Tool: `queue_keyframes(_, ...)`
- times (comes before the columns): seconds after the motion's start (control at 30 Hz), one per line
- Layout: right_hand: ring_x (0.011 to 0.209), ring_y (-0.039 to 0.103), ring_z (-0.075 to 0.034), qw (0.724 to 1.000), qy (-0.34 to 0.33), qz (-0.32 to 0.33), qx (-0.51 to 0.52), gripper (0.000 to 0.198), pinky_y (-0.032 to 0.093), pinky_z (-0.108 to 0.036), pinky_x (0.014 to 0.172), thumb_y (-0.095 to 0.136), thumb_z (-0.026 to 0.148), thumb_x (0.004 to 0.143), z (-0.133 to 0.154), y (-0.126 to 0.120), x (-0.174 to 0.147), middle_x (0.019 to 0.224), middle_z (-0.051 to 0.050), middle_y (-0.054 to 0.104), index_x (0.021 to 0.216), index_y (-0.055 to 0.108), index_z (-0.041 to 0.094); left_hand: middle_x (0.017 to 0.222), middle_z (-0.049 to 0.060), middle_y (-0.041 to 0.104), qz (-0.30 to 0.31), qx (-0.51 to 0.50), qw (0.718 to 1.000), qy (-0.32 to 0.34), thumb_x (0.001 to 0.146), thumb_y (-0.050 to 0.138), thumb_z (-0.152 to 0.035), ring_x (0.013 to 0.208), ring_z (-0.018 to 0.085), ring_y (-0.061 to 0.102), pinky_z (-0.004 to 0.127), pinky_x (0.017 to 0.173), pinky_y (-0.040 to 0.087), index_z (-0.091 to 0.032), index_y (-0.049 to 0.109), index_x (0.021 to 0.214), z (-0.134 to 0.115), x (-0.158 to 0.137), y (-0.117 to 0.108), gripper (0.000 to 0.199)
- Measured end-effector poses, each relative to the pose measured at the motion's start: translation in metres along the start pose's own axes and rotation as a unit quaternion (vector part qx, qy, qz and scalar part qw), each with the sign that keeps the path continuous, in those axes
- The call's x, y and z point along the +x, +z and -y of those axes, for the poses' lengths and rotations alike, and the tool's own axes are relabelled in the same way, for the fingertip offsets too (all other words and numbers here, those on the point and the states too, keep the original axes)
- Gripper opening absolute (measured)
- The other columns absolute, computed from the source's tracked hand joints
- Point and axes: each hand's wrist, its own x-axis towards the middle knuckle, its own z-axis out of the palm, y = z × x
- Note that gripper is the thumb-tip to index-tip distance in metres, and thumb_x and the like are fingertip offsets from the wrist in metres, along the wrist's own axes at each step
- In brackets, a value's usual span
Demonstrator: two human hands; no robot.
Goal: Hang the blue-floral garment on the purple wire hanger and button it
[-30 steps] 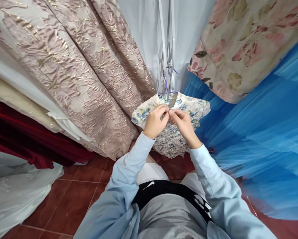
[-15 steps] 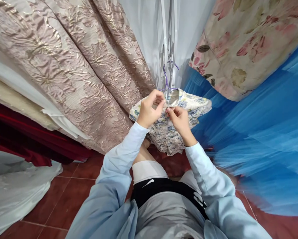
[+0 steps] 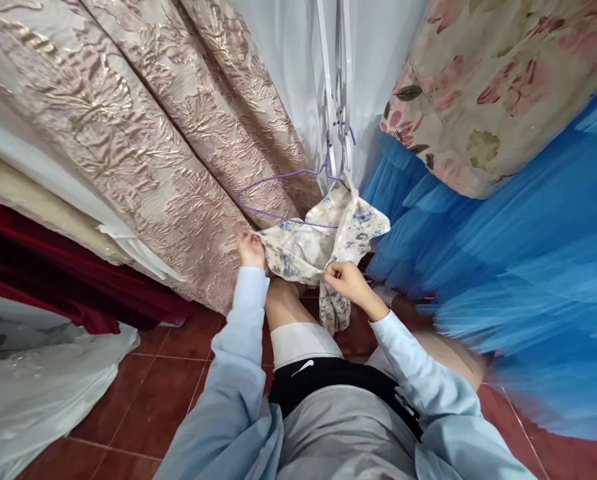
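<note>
A white blouse with blue and yellow flowers (image 3: 293, 257) hangs from one side of a purple wire hanger (image 3: 273, 177). The hanger's left arm is bare, while its right arm is hidden inside the cloth. My left hand (image 3: 251, 249) pinches the garment's outer left end and stretches it out to the left. My right hand (image 3: 347, 283) is closed on the front edge of the blouse, lower and to the right. Below that hand, a gathered part of the cloth dangles over the floor.
White straps (image 3: 336, 80) hang behind the hanger. Pink brocade cloth (image 3: 178, 153) fills the left side, with dark red fabric (image 3: 53, 267) beyond it. At right hang a floral cloth (image 3: 483, 100) and blue tulle (image 3: 478, 280). Red tiles (image 3: 148, 393) cover the floor.
The blouse's left side has come off the hanger, baring its left arm. My left hand has moved left and down with the cloth; my right hand has moved lower.
</note>
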Motion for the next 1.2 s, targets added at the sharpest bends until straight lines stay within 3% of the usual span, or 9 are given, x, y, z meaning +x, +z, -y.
queue_keyframes(0.17, 0.054, 0.048, -0.013, 0.997, 0.050, 0.043, -0.047, 0.027, 0.033, -0.025, 0.057, 0.057, 0.025, 0.080, -0.034, -0.003, -0.019, 0.053, 0.003, 0.054, 0.055, 0.053, 0.020, 0.063, -0.005, 0.050, 0.099, -0.019, 0.991, -0.086, 0.080, 0.074, -0.046, 0.058, 0.008, 0.048, 0.025, 0.060, 0.040, -0.020, 0.045, 0.079, 0.038, -0.092, 0.039, 0.040)
queue_keyframes(0.27, 0.062, 0.058, -0.018, 0.994, 0.089, 0.026, -0.051, 0.010, 0.043, -0.028, 0.063, 0.070, 0.026, 0.075, -0.046, -0.015, -0.041, 0.065, -0.001, 0.067, 0.068, 0.067, 0.019, 0.075, -0.001, 0.060, 0.219, -0.039, 0.969, -0.108, 0.077, 0.077, -0.040, 0.063, 0.010, 0.057, 0.026, 0.064, 0.045, -0.018, 0.053, 0.088, 0.022, -0.137, 0.068, 0.035)
queue_keyframes(0.33, 0.082, 0.066, -0.024, 0.997, 0.067, 0.024, -0.008, 0.031, 0.051, -0.033, 0.077, 0.081, 0.029, 0.068, -0.039, -0.023, -0.052, 0.093, -0.007, 0.076, 0.096, 0.073, 0.019, 0.080, 0.000, 0.062, 0.296, -0.013, 0.953, -0.070, 0.081, 0.075, -0.038, 0.067, 0.011, 0.060, 0.026, 0.067, 0.048, -0.018, 0.056, 0.090, 0.001, -0.158, 0.086, 0.029)
queue_keyframes(0.4, 0.093, 0.066, -0.026, 0.997, 0.034, 0.035, 0.054, 0.045, 0.052, -0.037, 0.086, 0.082, 0.037, 0.071, -0.023, -0.030, -0.059, 0.106, -0.008, 0.074, 0.110, 0.070, 0.018, 0.083, 0.003, 0.065, 0.345, 0.037, 0.938, -0.001, 0.087, 0.070, -0.037, 0.074, 0.014, 0.063, 0.027, 0.072, 0.049, -0.017, 0.060, 0.091, -0.021, -0.171, 0.101, 0.022)
queue_keyframes(0.5, 0.066, 0.055, -0.017, 0.991, 0.044, 0.046, 0.114, 0.037, 0.048, -0.029, 0.066, 0.064, 0.051, 0.090, 0.007, -0.041, -0.060, 0.071, -0.002, 0.063, 0.077, 0.065, 0.015, 0.097, 0.007, 0.071, 0.392, 0.059, 0.916, 0.063, 0.092, 0.067, -0.040, 0.092, 0.018, 0.067, 0.031, 0.089, 0.050, -0.018, 0.064, 0.109, -0.042, -0.175, 0.116, 0.028)
queue_keyframes(0.67, 0.058, 0.050, -0.014, 0.982, 0.044, 0.039, 0.178, 0.050, 0.042, -0.027, 0.056, 0.060, 0.060, 0.092, 0.046, -0.090, -0.060, 0.064, -0.002, 0.060, 0.070, 0.065, 0.015, 0.105, 0.010, 0.071, 0.544, -0.040, 0.830, -0.111, 0.083, 0.067, -0.071, 0.098, 0.023, 0.067, 0.033, 0.087, 0.051, -0.017, 0.068, 0.115, -0.025, -0.169, 0.111, 0.063)
queue_keyframes(0.73, 0.060, 0.054, -0.016, 0.986, 0.033, 0.008, 0.163, 0.048, 0.044, -0.028, 0.056, 0.064, 0.060, 0.090, 0.055, -0.119, -0.059, 0.068, -0.004, 0.064, 0.073, 0.070, 0.015, 0.088, 0.008, 0.069, 0.549, -0.024, 0.816, -0.179, 0.076, 0.072, -0.074, 0.080, 0.019, 0.064, 0.029, 0.073, 0.049, -0.014, 0.072, 0.095, -0.010, -0.166, 0.100, 0.063)
queue_keyframes(0.87, 0.056, 0.048, -0.014, 0.995, -0.011, -0.086, 0.041, 0.039, 0.036, -0.027, 0.051, 0.080, 0.051, 0.079, 0.054, -0.171, -0.046, 0.060, 0.000, 0.057, 0.064, 0.068, 0.017, 0.071, 0.002, 0.062, 0.480, 0.036, 0.856, -0.188, 0.065, 0.083, -0.067, 0.065, 0.013, 0.054, 0.024, 0.062, 0.042, -0.012, 0.069, 0.079, 0.003, -0.145, 0.073, 0.058)
queue_keyframes(1.2, 0.066, 0.055, -0.016, 0.960, -0.095, -0.243, 0.098, 0.030, 0.047, -0.030, 0.064, 0.074, 0.049, 0.079, -0.014, -0.193, 0.080, 0.070, 0.001, 0.061, 0.070, 0.065, 0.021, 0.075, 0.001, 0.062, 0.431, 0.263, 0.863, 0.030, 0.083, 0.069, -0.052, 0.072, 0.015, 0.053, 0.025, 0.067, 0.041, -0.013, 0.070, 0.081, -0.059, -0.089, 0.024, 0.039)
